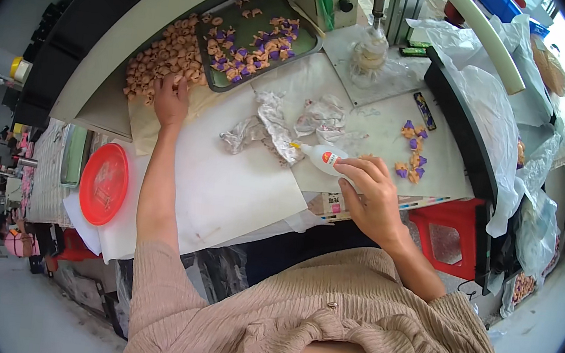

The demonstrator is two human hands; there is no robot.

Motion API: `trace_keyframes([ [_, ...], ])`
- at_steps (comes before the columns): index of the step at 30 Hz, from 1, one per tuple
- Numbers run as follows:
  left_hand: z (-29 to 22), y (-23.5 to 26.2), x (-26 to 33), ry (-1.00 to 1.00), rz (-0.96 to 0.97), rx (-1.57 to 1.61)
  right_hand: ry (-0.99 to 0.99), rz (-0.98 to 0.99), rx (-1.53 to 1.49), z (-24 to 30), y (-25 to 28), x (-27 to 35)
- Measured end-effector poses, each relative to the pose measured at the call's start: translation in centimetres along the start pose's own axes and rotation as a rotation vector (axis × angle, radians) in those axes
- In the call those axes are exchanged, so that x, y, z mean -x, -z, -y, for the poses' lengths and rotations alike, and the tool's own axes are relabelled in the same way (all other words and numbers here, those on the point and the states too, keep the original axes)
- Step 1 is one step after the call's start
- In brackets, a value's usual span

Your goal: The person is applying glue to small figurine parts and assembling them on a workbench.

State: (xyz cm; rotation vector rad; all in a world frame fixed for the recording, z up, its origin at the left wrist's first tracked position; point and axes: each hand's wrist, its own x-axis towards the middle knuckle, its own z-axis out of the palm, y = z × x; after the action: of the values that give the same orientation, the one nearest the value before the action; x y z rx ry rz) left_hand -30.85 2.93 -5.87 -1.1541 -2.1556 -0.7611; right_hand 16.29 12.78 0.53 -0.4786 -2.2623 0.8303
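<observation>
Work looks partway: purple-and-tan pieces (415, 159) at right seem done, tan heap (171, 52) upper left seems pending, left hand (171, 99) at its edge, grasp unclear, right hand (368, 190) gripping a white bottle (319, 156).

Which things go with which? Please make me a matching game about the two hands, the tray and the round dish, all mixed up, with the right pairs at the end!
Things:
1. Left hand
2. Right hand
3. Tray
4. Round dish

Places, colours and states:
A. Red
B. Holding a bottle
C. At the pile of small tan pieces
D. With tan-and-purple pieces lying in it

Right pairs: 1-C, 2-B, 3-D, 4-A
</observation>
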Motion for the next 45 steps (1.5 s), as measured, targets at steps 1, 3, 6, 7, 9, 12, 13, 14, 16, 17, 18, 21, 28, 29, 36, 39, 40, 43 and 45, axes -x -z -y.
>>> trace_keyframes([
  [1, -0.3, 0.2, 0.0, -0.001, -0.004, -0.005, 0.004, -0.006, 0.000, 0.1, 0.0, -0.1],
  [3, -0.8, 0.4, -0.1, 0.075, -0.099, 0.157, 0.005, -0.014, 0.000, 0.0, 0.0, -0.2],
  [6, 2.5, 1.2, 0.0, 0.761, -0.125, 0.787, 0.017, -0.006, -0.002, -0.1, -0.2, -1.1],
  [7, 2.3, 1.4, -0.1, 0.763, -0.119, 0.788, 0.020, -0.021, 0.022, -0.4, -0.3, -1.4],
  [9, 2.3, 2.4, -0.1, 1.214, -0.308, 1.646, 0.022, -0.029, 0.043, -0.6, -0.6, -2.0],
  [12, -2.1, 4.5, 0.4, 1.408, -0.295, 1.956, 0.010, -0.028, 0.112, -1.0, -1.5, -2.7],
  [13, -3.0, 5.2, 0.9, 1.410, -0.305, 1.950, 0.002, 0.000, 0.137, -1.1, -2.0, -2.9],
  [14, -3.8, 5.8, 1.7, 1.460, -0.219, 2.049, -0.008, 0.031, 0.163, -1.2, -2.5, -2.9],
  [16, -5.1, 6.5, 3.8, 1.512, -0.142, 2.141, -0.012, 0.089, 0.190, -1.3, -3.0, -3.0],
  [17, -5.5, 6.8, 5.1, 1.458, 0.007, 2.304, -0.016, 0.142, 0.234, -1.0, -3.2, -3.1],
  [18, -6.1, 6.9, 6.5, 1.388, 0.165, 2.460, -0.011, 0.153, 0.241, -0.8, -3.5, -3.2],
  [21, -10.3, 8.6, 8.7, 1.428, 0.200, 2.331, -0.095, 0.229, 0.274, -1.0, -4.0, -3.4],
  [28, -17.5, 11.8, 10.5, 1.579, 0.261, 2.336, -0.127, 0.310, 0.269, -1.6, -4.4, -3.7],
  [29, -18.3, 12.0, 10.5, 1.628, 0.243, 2.321, -0.128, 0.290, 0.258, -1.4, -4.2, -3.7],
  [36, -20.4, 11.1, 13.1, 1.729, 0.429, 2.394, -0.299, 0.188, 0.084, -0.3, -0.8, -2.4],
  [39, -21.9, 11.1, 13.5, 1.655, 0.481, 2.362, -0.287, 0.183, 0.066, -1.5, -0.5, -1.7],
  [40, -22.2, 11.1, 13.6, 1.564, 0.525, 2.375, -0.303, 0.182, 0.040, -1.7, -0.8, -1.7],
  [43, -23.0, 10.5, 13.8, 1.494, 0.662, 2.376, -0.301, 0.172, 0.018, -1.7, -1.1, -1.8],
  [45, -23.6, 9.8, 13.3, 1.513, 0.668, 2.235, -0.281, 0.164, 0.022, -1.6, -1.0, -1.9],
])
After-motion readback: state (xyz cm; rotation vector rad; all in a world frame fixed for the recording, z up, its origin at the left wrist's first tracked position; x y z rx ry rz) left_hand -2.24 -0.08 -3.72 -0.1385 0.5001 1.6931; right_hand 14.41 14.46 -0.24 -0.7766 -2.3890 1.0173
